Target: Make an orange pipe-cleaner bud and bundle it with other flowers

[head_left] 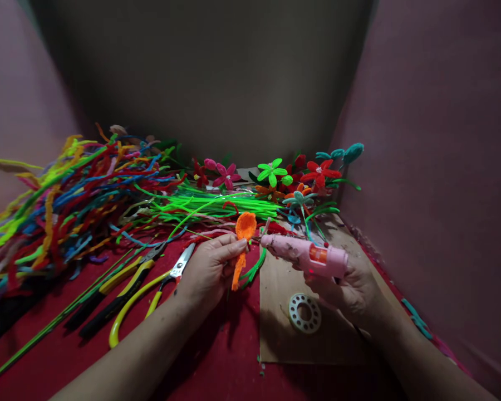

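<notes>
Between the fingers of my left hand [215,264] is an orange pipe-cleaner petal [246,226], its round loop upright and its twisted tail hanging below. My right hand [350,289] grips a pink hot glue gun [304,253], which points left with its nozzle close to the petal's base. Whether the nozzle touches the petal I cannot tell. A small red light glows on the gun's body. Just below my left fingers a green pipe cleaner [254,268] curves toward the cardboard.
A heap of coloured pipe cleaners [75,206] fills the left, beside a green bundle [225,205]. Finished flowers [272,172] stand at the back. Pliers [125,287] and yellow-handled scissors [179,267] lie left of my arm. Cardboard [284,345] carries a white tape core [304,313].
</notes>
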Demonstrator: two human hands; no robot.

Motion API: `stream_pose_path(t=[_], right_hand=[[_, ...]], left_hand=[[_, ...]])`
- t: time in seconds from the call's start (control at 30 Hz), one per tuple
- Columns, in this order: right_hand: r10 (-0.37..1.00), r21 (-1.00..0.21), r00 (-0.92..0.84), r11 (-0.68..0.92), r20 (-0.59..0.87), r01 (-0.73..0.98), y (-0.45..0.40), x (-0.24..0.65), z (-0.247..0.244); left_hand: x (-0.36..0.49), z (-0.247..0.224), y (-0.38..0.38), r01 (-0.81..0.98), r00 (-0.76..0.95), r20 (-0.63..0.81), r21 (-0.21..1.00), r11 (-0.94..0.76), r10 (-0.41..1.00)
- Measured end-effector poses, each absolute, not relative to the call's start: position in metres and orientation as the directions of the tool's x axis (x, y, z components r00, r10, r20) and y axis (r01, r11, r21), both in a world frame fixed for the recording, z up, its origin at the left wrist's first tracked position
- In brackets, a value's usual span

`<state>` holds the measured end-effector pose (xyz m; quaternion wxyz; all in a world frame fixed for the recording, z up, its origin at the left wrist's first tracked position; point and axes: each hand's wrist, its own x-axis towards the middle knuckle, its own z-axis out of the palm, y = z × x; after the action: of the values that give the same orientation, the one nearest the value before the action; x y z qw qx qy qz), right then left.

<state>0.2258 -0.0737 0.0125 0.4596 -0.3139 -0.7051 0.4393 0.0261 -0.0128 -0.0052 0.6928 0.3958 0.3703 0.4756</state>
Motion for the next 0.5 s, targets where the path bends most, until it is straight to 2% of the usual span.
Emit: stream_pose_path(t=[0.2,0.5], right_hand=[[0.879,-0.907,-0.33,0.402,0.344,0.126,-0.0737,0.2283,0.014],[0.86,-0.908,-0.37,0.41,0.353,0.087,-0.0742,0.2277,0.0127]], left_hand=[[0.0253,-0.0067,-0.0126,-0.341,0.268,-0.134,0.913,0.225,0.954],[0.0255,-0.0044,-0.0148,-0.348,0.272,-0.143,0.908,0.236,0.952]])
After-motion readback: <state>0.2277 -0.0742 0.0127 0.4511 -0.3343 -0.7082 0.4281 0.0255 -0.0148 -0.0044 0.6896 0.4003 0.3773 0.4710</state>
